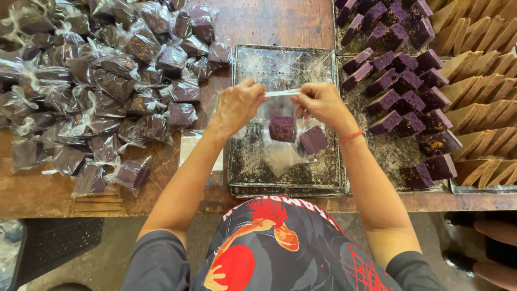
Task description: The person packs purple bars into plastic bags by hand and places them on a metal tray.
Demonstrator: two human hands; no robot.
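**Thin bag, soft purple block: both hands pinch the mouth**

Left hand (237, 105) and right hand (321, 102) each have fingers pressed together on the top edge of a clear plastic bag (280, 116), stretched taut btw them over the dark metal tray (285, 178) at counter centre. One purple cake piece (282, 128) hangs inside the bag; a second purple piece (313, 139) lies loose on the tray at approx 4 o'clock from it.

Handling, as judged: bag is light, flimsy, prob. slippery; best held at the rim corners, as now. Cake looks soft, crumbly, easy to dent, so hold by the flat sides, gently.

Around: pile of wrapped pieces (102, 81) at 9–10 o'clock, near the left forearm. Tray of unwrapped purple blocks (404, 91) at 3 o'clock, tan wedges (479, 64) beyond at 2–3. Crumbs on tray. Nothing stands btw the hands and bag; right elbow passes close to the block tray's edge.
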